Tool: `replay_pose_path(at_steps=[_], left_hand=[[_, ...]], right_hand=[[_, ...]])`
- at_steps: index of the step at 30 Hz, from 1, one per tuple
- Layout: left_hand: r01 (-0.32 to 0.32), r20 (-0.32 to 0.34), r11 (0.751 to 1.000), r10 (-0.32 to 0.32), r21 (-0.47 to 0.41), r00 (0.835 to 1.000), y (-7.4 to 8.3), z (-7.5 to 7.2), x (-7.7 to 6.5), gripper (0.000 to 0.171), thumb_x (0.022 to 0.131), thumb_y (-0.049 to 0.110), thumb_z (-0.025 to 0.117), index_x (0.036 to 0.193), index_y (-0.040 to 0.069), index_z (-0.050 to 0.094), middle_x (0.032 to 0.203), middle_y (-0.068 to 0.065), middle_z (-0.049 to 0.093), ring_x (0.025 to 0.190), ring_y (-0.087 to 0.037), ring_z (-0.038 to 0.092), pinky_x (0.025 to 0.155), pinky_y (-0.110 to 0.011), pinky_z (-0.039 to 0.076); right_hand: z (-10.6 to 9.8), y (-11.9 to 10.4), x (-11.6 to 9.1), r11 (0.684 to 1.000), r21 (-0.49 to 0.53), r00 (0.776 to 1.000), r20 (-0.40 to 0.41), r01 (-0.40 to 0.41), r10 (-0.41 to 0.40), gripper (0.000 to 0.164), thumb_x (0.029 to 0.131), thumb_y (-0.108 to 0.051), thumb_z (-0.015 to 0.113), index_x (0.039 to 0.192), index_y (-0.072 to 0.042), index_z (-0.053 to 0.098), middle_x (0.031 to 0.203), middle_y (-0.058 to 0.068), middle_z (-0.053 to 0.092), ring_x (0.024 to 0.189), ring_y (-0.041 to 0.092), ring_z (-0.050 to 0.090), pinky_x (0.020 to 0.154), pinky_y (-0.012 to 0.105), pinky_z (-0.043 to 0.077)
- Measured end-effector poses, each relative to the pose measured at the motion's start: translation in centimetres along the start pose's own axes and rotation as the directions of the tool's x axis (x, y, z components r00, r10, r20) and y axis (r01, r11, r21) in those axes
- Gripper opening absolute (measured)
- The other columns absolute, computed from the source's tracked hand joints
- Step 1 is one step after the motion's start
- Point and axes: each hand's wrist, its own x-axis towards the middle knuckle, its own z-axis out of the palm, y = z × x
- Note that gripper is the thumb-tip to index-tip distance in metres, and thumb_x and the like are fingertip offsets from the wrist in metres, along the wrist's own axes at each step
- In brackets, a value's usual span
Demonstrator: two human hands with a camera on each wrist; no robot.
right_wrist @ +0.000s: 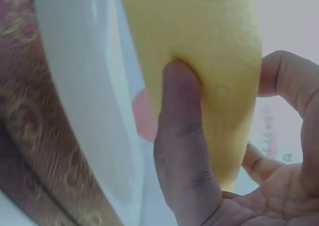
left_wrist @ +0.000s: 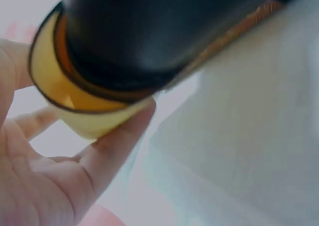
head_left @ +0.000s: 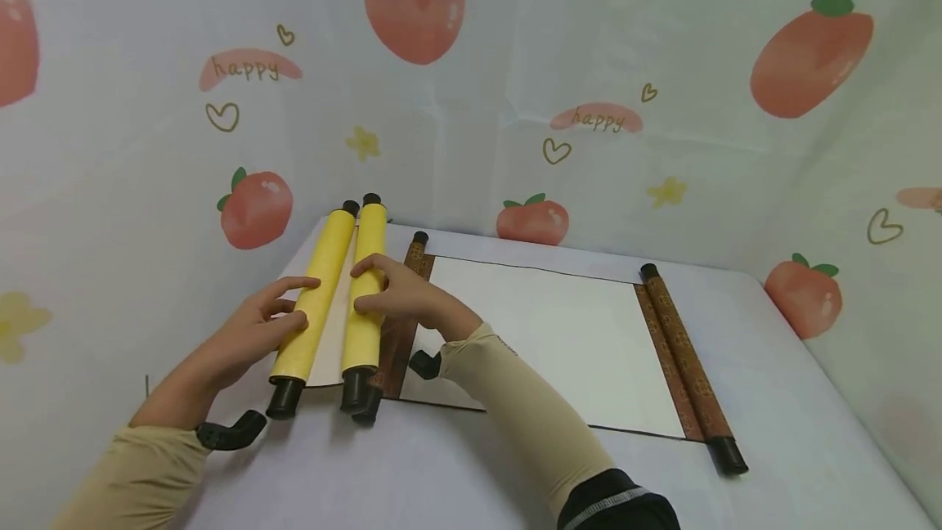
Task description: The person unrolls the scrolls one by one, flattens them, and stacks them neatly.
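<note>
I see left hand gripping left yellow roll, right hand pinching right yellow roll, paper strip between. Brown-edged scroll spread at their 3 o'clock.

In the head view, soft, muted light is spread over the backdrop, and faint, soft-edged shadows are cast on the tabletop, one near 6 o'clock. Toward 2 o'clock a fruit print is seemingly stretched by the lens. In the left-wrist view, the black knob near 11 o'clock is rendered very dark with a dull sheen, while the background is blurred and washed out. In the right-wrist view, detail is bleached by pale glare at 2 o'clock, lettering near 3 o'clock is left unfocused, and the brown band at 9 o'clock is softened by blur. The right thumb is shaded against the yellow roll.
</note>
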Motion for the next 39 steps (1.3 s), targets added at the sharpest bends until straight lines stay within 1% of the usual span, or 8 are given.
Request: replay_pose_path(at_steps=[5,9,17,20,24,28,32,39], left_hand=[[-0.033,0.023,0.998,0.034,-0.049,0.999,0.9,0.5,-0.3,0.055,0.106,0.011,0.049,0.160,0.021,0.041,0.140,-0.027,0.051,0.104,-0.028,0.066,0.081,-0.037,0.060],[-0.063,0.049,0.995,0.066,-0.073,0.997,1.8,1.1,-0.4,0.052,0.108,0.012,0.048,0.158,0.023,0.047,0.148,-0.019,0.045,0.116,-0.025,0.058,0.088,-0.037,0.057],[-0.111,0.108,0.982,0.129,-0.155,0.986,3.9,3.1,0.9,0.046,0.103,0.005,0.044,0.147,0.015,0.054,0.135,-0.023,0.049,0.109,-0.029,0.059,0.087,-0.039,0.056],[-0.119,0.118,0.977,0.141,-0.178,0.983,4.6,4.0,1.3,0.046,0.099,0.003,0.044,0.142,0.012,0.056,0.140,-0.024,0.049,0.111,-0.032,0.058,0.087,-0.040,0.056],[-0.125,0.141,0.967,0.159,-0.223,0.977,5.4,5.0,1.8,0.044,0.096,0.003,0.044,0.137,0.010,0.056,0.143,-0.025,0.049,0.112,-0.033,0.061,0.086,-0.041,0.059],[-0.140,0.207,0.964,0.188,-0.228,0.960,6.1,6.1,2.6,0.028,0.105,0.014,0.055,0.133,0.013,0.052,0.137,-0.024,0.049,0.102,-0.031,0.069,0.082,-0.043,0.062],[-0.139,0.275,0.960,0.205,-0.242,0.939,6.7,7.4,3.6,0.040,0.102,0.024,0.072,0.130,0.015,0.046,0.131,-0.021,0.052,0.097,-0.032,0.074,0.080,-0.045,0.063],[-0.163,0.267,0.948,0.237,-0.272,0.934,7.9,8.7,4.7,0.033,0.101,0.015,0.070,0.128,0.015,0.050,0.125,-0.020,0.054,0.094,-0.030,0.071,0.076,-0.046,0.063]], right_hand=[[-1.3,0.3,-2.0,0.999,0.035,1.000,-0.007,-0.002,0.002,0.053,0.093,-0.016,0.068,0.145,-0.021,0.056,0.126,0.014,0.057,0.091,0.024,0.075,0.074,0.051,0.066],[-2.6,0.6,-4.0,0.999,0.041,1.000,-0.017,0.021,-0.021,0.050,0.094,-0.016,0.061,0.144,-0.017,0.060,0.132,0.012,0.052,0.093,0.024,0.074,0.072,0.049,0.066],[-5.0,1.2,-7.7,0.998,0.024,0.997,-0.052,0.058,-0.057,0.039,0.094,-0.015,0.056,0.132,-0.017,0.060,0.129,0.013,0.047,0.095,0.024,0.071,0.070,0.046,0.065],[-5.6,1.6,-9.0,0.998,0.031,0.997,-0.061,0.051,-0.049,0.036,0.094,-0.013,0.057,0.130,-0.017,0.059,0.127,0.014,0.046,0.094,0.025,0.072,0.068,0.047,0.065],[-6.0,2.0,-10.4,0.998,0.049,0.995,-0.094,0.035,-0.030,0.032,0.097,-0.018,0.068,0.126,-0.019,0.056,0.125,0.015,0.049,0.089,0.025,0.073,0.065,0.043,0.064],[-6.8,2.0,-11.7,0.998,0.051,0.992,-0.124,0.022,-0.016,0.036,0.095,-0.022,0.076,0.125,-0.020,0.055,0.124,0.015,0.052,0.086,0.026,0.073,0.065,0.039,0.062],[-8.2,2.0,-13.0,0.998,0.046,0.988,-0.151,0.035,-0.028,0.036,0.096,-0.018,0.073,0.128,-0.019,0.056,0.124,0.017,0.052,0.089,0.028,0.072,0.069,0.040,0.062],[-10.1,1.8,-14.7,0.996,0.044,0.978,-0.196,0.080,-0.070,0.048,0.097,-0.013,0.065,0.143,-0.018,0.052,0.128,0.022,0.052,0.095,0.031,0.071,0.075,0.044,0.063]])
